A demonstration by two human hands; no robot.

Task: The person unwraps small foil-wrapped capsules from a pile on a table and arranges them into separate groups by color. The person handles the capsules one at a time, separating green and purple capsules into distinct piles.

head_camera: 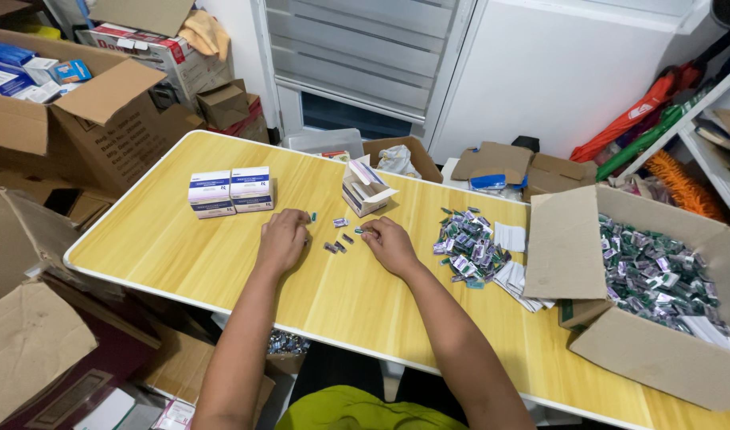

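A few small sachets (pixel 338 239) are lying mid-table between both hands. Right hand (pixel 390 245) is pinching one, left hand (pixel 282 240) is curling loosely over the wood, gripping nothing. Looks like sorting for the open little box (pixel 363 191) just beyond; next needs a neat pinch. Sachet details are too tiny to read.

Both hands rest on the yellow table (pixel 182 247): the left hand (pixel 281 239) lies palm down with a small green packet (pixel 313 216) just beyond its fingertips, and the right hand (pixel 390 243) pinches a small packet (pixel 359 232) between its fingertips. A few loose packets (pixel 337 243) lie between the hands, an open small box (pixel 363 191) stands just behind them, and two closed white-and-blue boxes (pixel 231 192) sit to the left. A pile of green and silver packets (pixel 467 247) lies right of the right hand, beside a large cardboard box (pixel 659 350) holding many more.
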